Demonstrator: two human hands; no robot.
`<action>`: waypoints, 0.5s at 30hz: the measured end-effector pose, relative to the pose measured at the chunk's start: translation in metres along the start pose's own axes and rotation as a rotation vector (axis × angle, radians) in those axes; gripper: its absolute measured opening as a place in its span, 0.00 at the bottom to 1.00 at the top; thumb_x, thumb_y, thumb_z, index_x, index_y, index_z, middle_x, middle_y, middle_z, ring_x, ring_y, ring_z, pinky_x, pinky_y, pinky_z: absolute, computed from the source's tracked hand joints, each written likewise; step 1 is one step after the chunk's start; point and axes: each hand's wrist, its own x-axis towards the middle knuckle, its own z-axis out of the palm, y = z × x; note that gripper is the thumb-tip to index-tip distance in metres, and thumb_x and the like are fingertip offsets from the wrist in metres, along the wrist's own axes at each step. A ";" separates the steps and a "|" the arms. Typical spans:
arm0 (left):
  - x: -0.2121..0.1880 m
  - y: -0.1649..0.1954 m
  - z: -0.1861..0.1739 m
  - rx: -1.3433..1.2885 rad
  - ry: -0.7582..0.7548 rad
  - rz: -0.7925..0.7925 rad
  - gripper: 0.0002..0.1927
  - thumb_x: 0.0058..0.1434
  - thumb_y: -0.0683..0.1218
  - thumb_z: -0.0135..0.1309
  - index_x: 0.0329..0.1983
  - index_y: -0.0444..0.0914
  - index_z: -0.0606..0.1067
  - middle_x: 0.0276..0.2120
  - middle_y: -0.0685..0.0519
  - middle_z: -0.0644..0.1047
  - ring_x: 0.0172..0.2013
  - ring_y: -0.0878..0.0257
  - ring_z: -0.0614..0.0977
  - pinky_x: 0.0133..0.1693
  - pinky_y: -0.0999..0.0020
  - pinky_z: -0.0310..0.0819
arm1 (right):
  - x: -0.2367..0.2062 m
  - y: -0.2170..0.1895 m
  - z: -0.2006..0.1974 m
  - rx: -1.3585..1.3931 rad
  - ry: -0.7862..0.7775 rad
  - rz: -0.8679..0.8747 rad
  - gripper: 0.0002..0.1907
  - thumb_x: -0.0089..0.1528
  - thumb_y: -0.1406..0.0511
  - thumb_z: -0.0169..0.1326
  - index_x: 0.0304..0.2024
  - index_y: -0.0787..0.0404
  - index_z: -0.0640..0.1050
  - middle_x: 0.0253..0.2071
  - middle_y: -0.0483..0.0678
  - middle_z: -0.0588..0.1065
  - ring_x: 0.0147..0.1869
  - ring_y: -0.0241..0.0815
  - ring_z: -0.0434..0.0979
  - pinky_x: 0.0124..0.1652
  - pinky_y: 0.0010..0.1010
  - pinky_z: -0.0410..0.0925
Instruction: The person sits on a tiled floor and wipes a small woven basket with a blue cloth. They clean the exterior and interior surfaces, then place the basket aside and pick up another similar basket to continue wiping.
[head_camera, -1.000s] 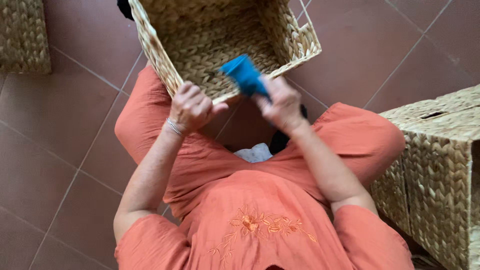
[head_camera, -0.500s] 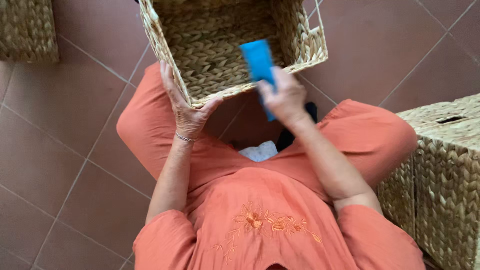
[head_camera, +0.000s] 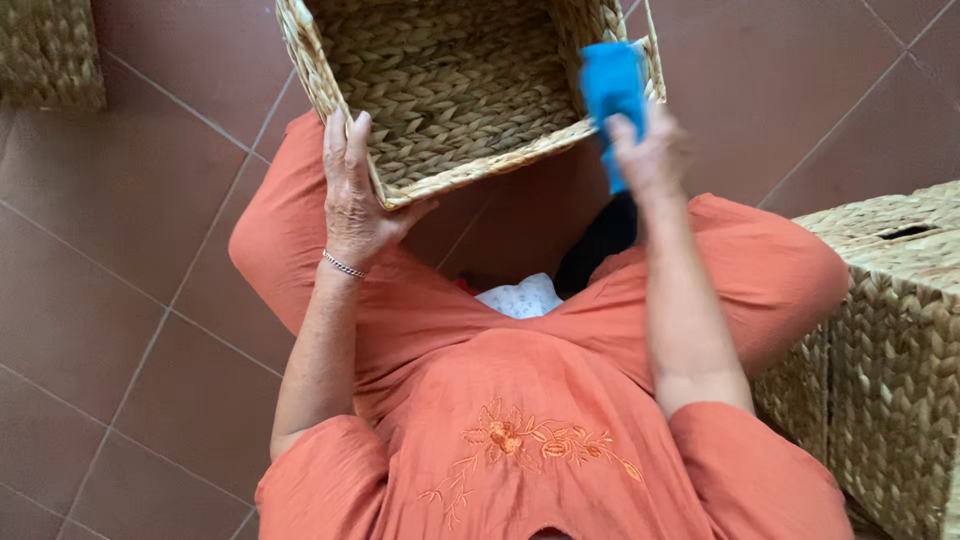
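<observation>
At the woven basket's (head_camera: 450, 90) near left corner the left hand (head_camera: 352, 195) clasps the rim, fingers pointing away, while the right hand (head_camera: 650, 150) — nearer the right wall — grips a blue cloth (head_camera: 610, 85), upright, against that wall's inside.

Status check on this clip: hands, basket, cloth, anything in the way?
Left hand grips the square woven wicker basket at its near rim. Right hand holds a blue cloth against the basket's right wall. Nothing blocking.

Reddish tiled floor (head_camera: 130, 200), pale grout lines. At right, a woven box (head_camera: 890, 360). Top left, another basket (head_camera: 50, 50).
</observation>
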 end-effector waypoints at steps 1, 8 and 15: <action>0.001 -0.001 0.001 -0.026 0.027 0.002 0.70 0.46 0.54 0.84 0.80 0.39 0.46 0.77 0.38 0.51 0.78 0.42 0.54 0.79 0.51 0.51 | 0.009 0.017 0.001 -0.081 0.051 0.116 0.18 0.66 0.53 0.59 0.46 0.60 0.78 0.39 0.58 0.80 0.42 0.59 0.80 0.44 0.51 0.71; 0.002 -0.015 0.019 -0.214 0.152 -0.131 0.80 0.40 0.55 0.85 0.79 0.32 0.36 0.78 0.37 0.44 0.78 0.41 0.47 0.78 0.54 0.42 | -0.012 -0.034 0.024 -0.056 0.089 -0.163 0.19 0.67 0.54 0.58 0.46 0.64 0.76 0.40 0.61 0.77 0.43 0.63 0.77 0.41 0.54 0.68; 0.008 -0.030 0.029 -0.148 0.169 -0.100 0.74 0.41 0.60 0.81 0.78 0.34 0.44 0.77 0.36 0.46 0.78 0.40 0.47 0.77 0.51 0.42 | -0.073 -0.187 -0.001 0.412 -0.207 -0.576 0.22 0.64 0.60 0.62 0.57 0.62 0.75 0.48 0.56 0.77 0.49 0.58 0.80 0.46 0.43 0.73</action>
